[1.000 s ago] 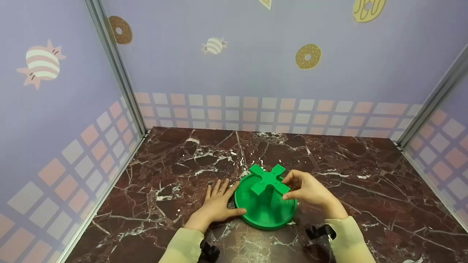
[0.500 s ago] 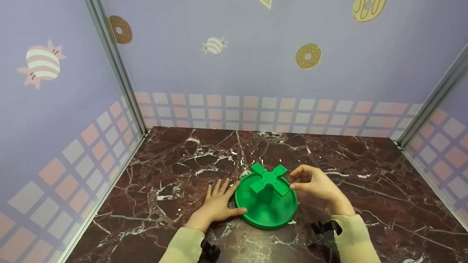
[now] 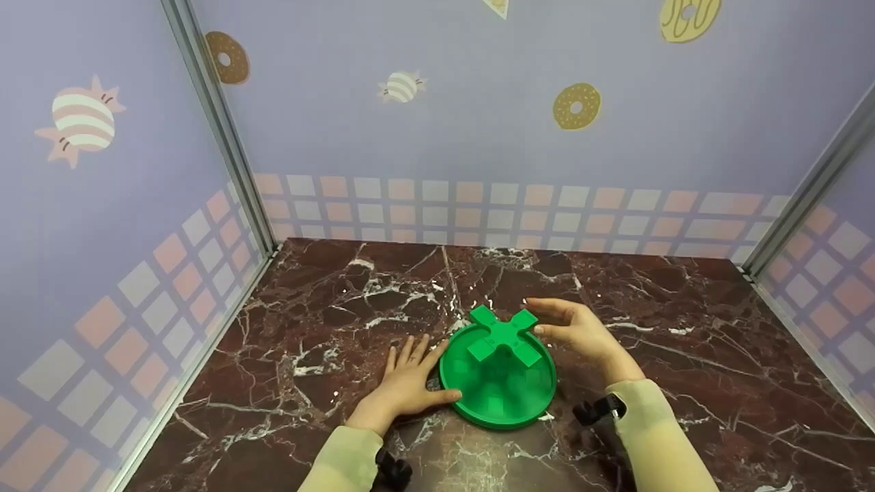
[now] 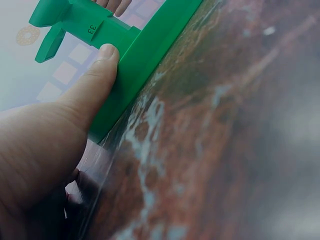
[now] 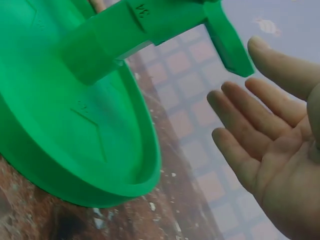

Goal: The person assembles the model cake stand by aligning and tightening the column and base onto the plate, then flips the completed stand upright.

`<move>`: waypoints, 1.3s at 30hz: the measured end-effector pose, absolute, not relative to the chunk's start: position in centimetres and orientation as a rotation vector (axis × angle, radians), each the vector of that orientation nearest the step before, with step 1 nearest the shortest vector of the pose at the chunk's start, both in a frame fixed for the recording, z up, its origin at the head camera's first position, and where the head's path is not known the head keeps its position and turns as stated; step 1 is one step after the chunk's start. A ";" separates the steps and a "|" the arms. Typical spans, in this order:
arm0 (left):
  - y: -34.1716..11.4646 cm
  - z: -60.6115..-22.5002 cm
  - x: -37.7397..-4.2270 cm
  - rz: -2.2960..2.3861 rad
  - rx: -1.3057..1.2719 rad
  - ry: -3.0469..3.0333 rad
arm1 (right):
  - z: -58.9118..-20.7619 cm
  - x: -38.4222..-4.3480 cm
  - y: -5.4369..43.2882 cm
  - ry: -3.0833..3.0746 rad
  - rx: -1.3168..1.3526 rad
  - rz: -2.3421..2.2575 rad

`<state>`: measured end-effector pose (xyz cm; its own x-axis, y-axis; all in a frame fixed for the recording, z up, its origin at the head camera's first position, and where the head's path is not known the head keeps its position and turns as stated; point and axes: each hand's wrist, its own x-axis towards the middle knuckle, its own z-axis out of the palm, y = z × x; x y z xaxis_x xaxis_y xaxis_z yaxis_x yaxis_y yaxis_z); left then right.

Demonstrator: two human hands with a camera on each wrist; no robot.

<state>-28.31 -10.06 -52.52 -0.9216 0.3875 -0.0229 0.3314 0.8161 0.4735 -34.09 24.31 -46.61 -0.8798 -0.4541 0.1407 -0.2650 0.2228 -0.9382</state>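
Note:
A green round dish-like base (image 3: 502,417) stands on the table with an upright post (image 5: 107,42) at its middle. On the post sits a flat green cross-shaped top (image 3: 504,333), its four-way arms ending in tilted paddles. My left hand (image 3: 405,391) lies with spread fingers on the table at the base's left, its thumb touching the rim. At the far right arm of the cross is my right hand (image 3: 581,335), fingers extended. In the right wrist view its thumb is close to the paddle's tip; contact there is unclear.
The dark red marbled table (image 3: 328,280) carries small pale specks behind the base. Purple walls with printed sweets (image 3: 576,106) close off the back and sides. Black wrist mounts (image 3: 393,470) sit at the cuffs.
My right hand has let go of the near right arm, drawn back, then moved to the far right arm with fingers straighter. The cross has turned slightly clockwise. My left hand has stayed.

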 end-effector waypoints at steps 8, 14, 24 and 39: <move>-10.1 -52.5 -28.4 0.715 0.560 2.884 | -47.0 -34.3 24.0 2.438 -0.695 -1.665; -10.1 -52.4 -28.4 0.709 0.557 2.886 | -47.1 -33.9 24.4 2.477 -0.652 -1.666; -10.1 -52.4 -28.3 0.717 0.552 2.874 | -47.4 -32.5 24.6 2.465 -0.630 -1.720; -10.0 -52.3 -28.1 0.744 0.564 2.866 | -47.4 -29.4 23.8 2.555 -0.506 -1.779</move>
<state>-28.13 -10.02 -52.32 -0.9221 0.3858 -0.0290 0.3230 0.8090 0.4912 -29.44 23.82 -47.44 -0.9485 -0.2526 0.1910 -0.2668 0.3124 -0.9117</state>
